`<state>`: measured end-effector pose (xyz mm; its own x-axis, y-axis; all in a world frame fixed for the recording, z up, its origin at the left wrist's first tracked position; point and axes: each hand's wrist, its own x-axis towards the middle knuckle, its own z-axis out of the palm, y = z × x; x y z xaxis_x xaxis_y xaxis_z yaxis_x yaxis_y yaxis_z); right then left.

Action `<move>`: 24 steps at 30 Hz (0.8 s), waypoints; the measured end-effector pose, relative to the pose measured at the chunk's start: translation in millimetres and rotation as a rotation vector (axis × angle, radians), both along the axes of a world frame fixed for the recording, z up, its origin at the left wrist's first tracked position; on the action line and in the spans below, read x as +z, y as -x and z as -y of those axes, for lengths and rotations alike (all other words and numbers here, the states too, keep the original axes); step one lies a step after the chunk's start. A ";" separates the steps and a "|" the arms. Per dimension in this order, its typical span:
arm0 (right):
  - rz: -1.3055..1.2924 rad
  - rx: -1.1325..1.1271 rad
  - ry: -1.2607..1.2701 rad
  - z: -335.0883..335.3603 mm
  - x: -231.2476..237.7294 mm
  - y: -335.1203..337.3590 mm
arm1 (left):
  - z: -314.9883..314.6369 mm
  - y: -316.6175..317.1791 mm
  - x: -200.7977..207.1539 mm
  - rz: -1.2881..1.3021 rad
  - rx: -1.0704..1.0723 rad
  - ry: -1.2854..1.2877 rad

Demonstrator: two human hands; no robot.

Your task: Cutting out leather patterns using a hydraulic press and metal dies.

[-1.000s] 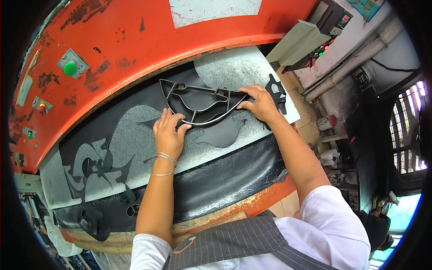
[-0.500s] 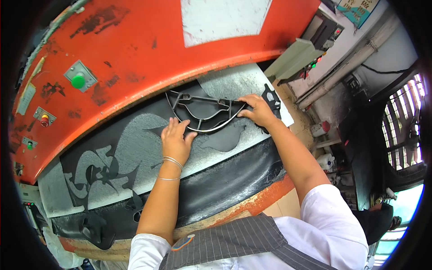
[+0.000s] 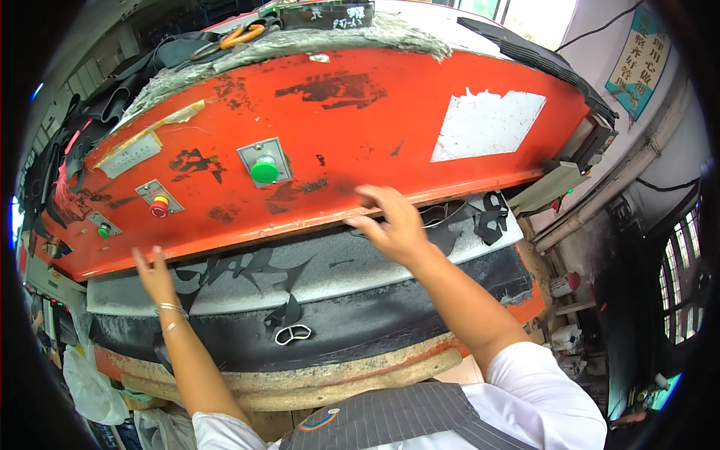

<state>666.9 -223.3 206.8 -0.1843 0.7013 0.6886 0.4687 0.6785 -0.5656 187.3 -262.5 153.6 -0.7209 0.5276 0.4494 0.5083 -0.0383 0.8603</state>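
My right hand [image 3: 397, 229] is raised in front of the red machine panel's lower edge, holding nothing, its thumb and fingers apart. Behind and beside it, the curved metal cutting die [image 3: 444, 214] shows only in part under that edge. My left hand [image 3: 156, 279] is off to the left with fingers stretched upward and nothing in it, below a red push button [image 3: 159, 206]. A large green button [image 3: 264, 171] sits on the panel, up and left of my right hand. Black sheet scraps with cut-outs [image 3: 259, 262] lie on the pale worn board [image 3: 360, 279].
A small pale ring-shaped piece [image 3: 292, 334] rests on the black apron [image 3: 390, 319] along the front. Dark cut scrap [image 3: 491, 219] lies at the board's right end. Orange-handled scissors [image 3: 241, 36] lie on top of the machine. A plastic bag [image 3: 90, 382] hangs at the lower left.
Both hands have let go of the cutting die. My left hand has moved far left and my right hand is raised toward the panel. The view has tilted up, showing more of the machine.
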 end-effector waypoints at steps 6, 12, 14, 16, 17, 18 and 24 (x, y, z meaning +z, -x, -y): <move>0.032 0.050 -0.343 -40.9 62.9 130.0 | -32.2 157.9 40.0 -0.113 0.317 -0.080; 0.053 0.100 -0.093 -20.7 39.6 117.9 | 15.3 132.8 31.0 -0.247 0.002 0.092; 0.246 0.237 0.057 5.8 11.8 87.3 | 31.9 61.0 6.7 -0.323 -0.187 0.172; 0.512 0.338 0.241 44.2 -21.3 51.1 | 65.8 -55.2 13.8 -0.265 -0.476 0.357; 0.631 0.421 0.289 67.8 -35.0 43.3 | 94.8 -82.6 -8.1 -0.194 -0.593 0.338; 0.702 0.470 0.322 88.0 -46.4 30.9 | 118.7 -124.1 -21.6 -0.131 -0.630 0.397; 0.719 0.336 0.345 157.0 -86.2 -5.2 | 163.0 -244.2 -33.6 -0.555 -0.800 0.431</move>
<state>672.1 -380.3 120.6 -0.7288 0.6796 0.0841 0.5969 0.6906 -0.4083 431.5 -425.5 120.0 0.1547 0.9500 0.2712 0.7951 -0.2827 0.5365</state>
